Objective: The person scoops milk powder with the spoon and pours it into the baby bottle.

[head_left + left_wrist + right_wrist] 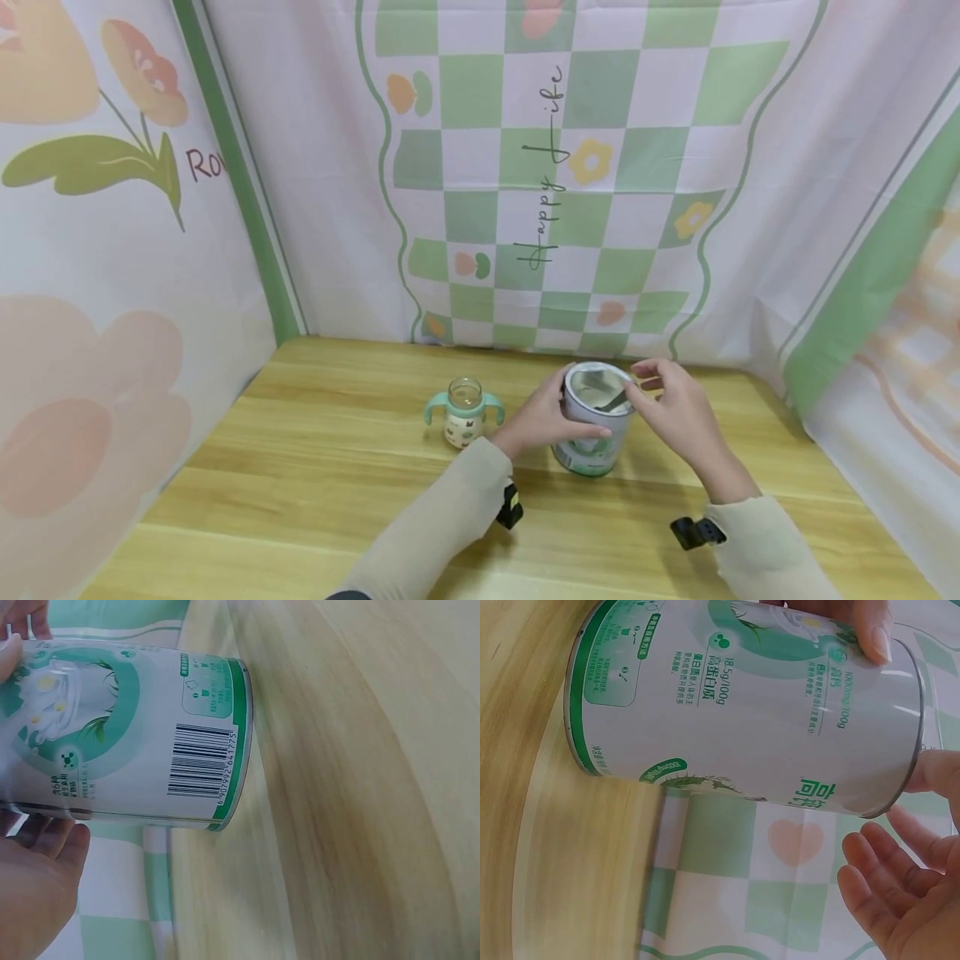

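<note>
An open milk powder can (pixel 590 446), white with green print, stands upright at the right of the table. My left hand (pixel 543 421) holds its left side, the thumb laid across the front and the other fingers behind. In the left wrist view the can's barcode (pixel 201 761) faces the camera. Pale powder (pixel 592 385) shows inside, with a dark strip (pixel 617 402) at the right of the opening. My right hand (pixel 678 408) is at the right of the rim, thumb right at the edge; its other fingers are spread loosely in the right wrist view.
A baby bottle (pixel 465 421) with a green collar and two handles stands uncapped to the left of the can. The wooden table (pixel 315 467) ends at a printed curtain (pixel 525 325) behind. More fabric hangs at both sides.
</note>
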The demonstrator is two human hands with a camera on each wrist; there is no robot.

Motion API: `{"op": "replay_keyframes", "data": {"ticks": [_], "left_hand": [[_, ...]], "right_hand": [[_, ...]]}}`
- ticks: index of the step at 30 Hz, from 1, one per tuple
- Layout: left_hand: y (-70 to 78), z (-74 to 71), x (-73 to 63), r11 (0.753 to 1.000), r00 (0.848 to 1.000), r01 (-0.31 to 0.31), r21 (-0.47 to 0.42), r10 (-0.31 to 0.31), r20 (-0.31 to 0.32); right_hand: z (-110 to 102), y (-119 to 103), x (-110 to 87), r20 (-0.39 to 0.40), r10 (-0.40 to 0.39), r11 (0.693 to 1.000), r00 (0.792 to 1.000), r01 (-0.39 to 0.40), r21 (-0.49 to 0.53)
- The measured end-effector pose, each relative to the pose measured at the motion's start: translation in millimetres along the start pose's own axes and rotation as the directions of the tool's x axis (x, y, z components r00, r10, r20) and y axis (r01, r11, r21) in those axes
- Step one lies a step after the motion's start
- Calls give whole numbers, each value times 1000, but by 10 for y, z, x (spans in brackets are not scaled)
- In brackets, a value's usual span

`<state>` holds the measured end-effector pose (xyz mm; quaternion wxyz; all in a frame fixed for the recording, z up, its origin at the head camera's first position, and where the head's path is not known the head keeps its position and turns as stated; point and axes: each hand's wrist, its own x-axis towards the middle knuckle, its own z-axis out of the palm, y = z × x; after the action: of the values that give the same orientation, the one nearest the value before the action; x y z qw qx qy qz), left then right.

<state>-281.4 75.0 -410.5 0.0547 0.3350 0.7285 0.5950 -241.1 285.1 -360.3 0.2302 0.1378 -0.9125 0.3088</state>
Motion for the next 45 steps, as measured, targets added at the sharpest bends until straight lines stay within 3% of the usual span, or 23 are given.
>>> {"op": "replay_keyframes", "data": {"ticks": [8,13,26,34,45], "left_hand": [[83,-71,-56,984,985,164,67,-159,-67],[119,-141,-95,978,981,188,95,-182,-63],[221,-476,-222,960,992,117,255,-102,-71],[344,-747,-355,950,998,16,311,5,-68],[385,-1092,-531,898,992,6,440,50,-116]], "right_hand": [[-27,-20,-10,-2,-74,997,997,74,-26],[-39,-27,-33,-2,-85,996,996,85,-41],[-43,-48,-45,-5,-101,993,995,100,-65],[-54,-54,-57,11,-103,993,995,103,-61],[-125,36,-104,16,-120,990,993,121,-66]]}}
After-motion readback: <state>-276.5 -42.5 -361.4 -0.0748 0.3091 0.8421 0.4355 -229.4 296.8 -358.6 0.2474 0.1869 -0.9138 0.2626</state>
